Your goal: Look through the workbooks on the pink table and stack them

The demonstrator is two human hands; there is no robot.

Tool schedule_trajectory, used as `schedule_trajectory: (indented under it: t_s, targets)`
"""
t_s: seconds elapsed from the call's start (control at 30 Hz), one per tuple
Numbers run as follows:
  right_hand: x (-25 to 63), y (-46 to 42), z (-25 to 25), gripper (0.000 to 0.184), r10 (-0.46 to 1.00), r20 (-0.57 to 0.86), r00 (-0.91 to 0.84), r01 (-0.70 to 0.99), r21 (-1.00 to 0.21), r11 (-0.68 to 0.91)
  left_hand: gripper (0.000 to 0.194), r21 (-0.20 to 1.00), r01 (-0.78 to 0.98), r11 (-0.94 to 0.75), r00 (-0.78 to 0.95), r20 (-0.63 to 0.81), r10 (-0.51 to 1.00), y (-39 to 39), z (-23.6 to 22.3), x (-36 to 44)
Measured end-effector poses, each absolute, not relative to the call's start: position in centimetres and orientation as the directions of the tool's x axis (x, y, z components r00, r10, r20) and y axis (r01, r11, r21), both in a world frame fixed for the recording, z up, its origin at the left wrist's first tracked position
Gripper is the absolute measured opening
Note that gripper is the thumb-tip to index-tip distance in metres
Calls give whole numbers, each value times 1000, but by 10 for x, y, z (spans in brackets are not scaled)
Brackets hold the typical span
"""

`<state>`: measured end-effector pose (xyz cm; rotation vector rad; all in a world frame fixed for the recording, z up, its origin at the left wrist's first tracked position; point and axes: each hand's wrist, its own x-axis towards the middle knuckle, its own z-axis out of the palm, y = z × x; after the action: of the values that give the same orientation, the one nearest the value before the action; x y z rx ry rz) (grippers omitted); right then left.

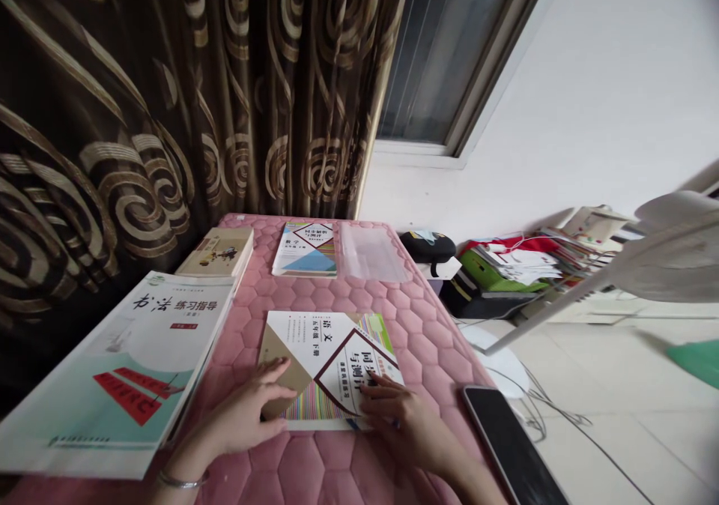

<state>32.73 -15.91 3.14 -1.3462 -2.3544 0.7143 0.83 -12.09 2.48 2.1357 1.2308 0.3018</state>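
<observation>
A workbook (303, 333) with a white, tan and striped cover lies closed on the pink quilted cloth (303, 460) in front of me. My left hand (250, 409) rests at its left edge, fingers spread, with the fingertips on the tan part of the cover. Across the lower right of the same cover lies my right hand (401, 419), its fingers stretched out and flat. Part of the printed title is hidden under those fingers. Beyond the workbook are a second workbook (306, 250) with a blue and white cover and a translucent plastic book cover (371, 252).
At left lies a large calligraphy book (120, 363), with a stack of tan books (219, 254) behind it. A phone or tablet (511, 445) sits at the right edge. Further right are a black case (428, 246), a white lamp (547, 310), cables and piled papers (520, 261).
</observation>
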Motion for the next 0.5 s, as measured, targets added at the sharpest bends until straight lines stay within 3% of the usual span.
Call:
schedule_trajectory:
  t_s: [0.23,0.37,0.5]
  targets:
    - [332,-156,32,36,884,33,-466,712,-580,397,21,749,611,-256,463,-77,883,-114,20,7]
    - [333,-147,37,42,943,41,-330,763,-576,293,27,812,576,-94,239,-57,969,-106,23,13]
    - [333,-131,38,42,972,112,-209,850,-470,237,33,891,453,-7,51,-18,999,-94,25,17]
